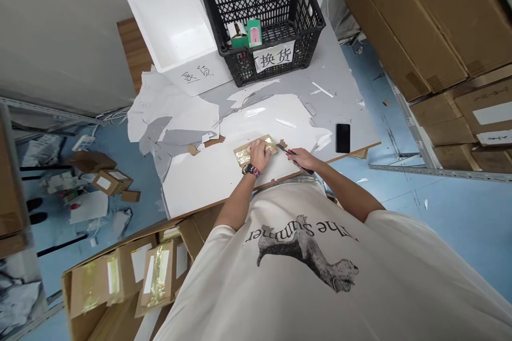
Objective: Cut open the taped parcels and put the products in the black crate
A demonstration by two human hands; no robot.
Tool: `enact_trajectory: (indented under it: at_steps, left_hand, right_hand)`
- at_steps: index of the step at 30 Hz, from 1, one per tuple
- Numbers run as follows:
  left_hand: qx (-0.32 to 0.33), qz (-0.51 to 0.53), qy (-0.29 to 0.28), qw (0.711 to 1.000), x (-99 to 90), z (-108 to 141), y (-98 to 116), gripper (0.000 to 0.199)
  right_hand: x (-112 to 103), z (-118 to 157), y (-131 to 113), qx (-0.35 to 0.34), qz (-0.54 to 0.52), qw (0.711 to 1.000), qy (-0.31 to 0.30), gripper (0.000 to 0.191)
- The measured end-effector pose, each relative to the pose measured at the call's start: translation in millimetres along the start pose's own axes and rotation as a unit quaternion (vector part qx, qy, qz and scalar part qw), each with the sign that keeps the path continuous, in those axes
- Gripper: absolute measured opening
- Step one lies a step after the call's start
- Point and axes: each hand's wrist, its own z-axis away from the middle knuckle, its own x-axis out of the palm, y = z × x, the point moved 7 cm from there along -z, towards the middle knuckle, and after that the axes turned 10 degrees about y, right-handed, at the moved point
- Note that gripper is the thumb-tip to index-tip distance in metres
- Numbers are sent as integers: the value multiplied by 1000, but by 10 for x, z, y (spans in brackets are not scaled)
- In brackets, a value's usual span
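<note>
A small brown box with shiny yellowish tape [242, 155] lies on the white-covered table [192, 186] near its front edge. My left hand [260, 155] rests on top of this box, pressing it, with a dark patterned band on the wrist. Just to the right, my right hand [303, 159] is closed round a red and black cutter [291, 153]. Its blade points left, close to the right end of the box; whether it touches the box I cannot tell.
Behind stand a white foam box [200, 77] and a black crate [312, 37] holding small green boxes. A black phone [343, 138] lies at the right. Torn paper litters the table. Cartons [160, 272] sit at the lower left; more are stacked on the right.
</note>
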Motion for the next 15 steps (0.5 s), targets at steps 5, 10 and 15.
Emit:
enact_trajectory:
  at_steps: [5, 10, 15]
  left_hand:
    - [-4, 4, 3, 1000, 20, -5, -10, 11]
    - [-2, 9, 7, 1000, 27, -7, -21, 11]
    - [-4, 4, 5, 1000, 1, -8, 12, 9]
  right_hand:
    - [49, -69, -91, -10, 11, 1000, 18, 14]
    - [16, -46, -125, -25, 34, 999, -19, 11]
    - [-75, 29, -60, -18, 86, 996, -13, 14]
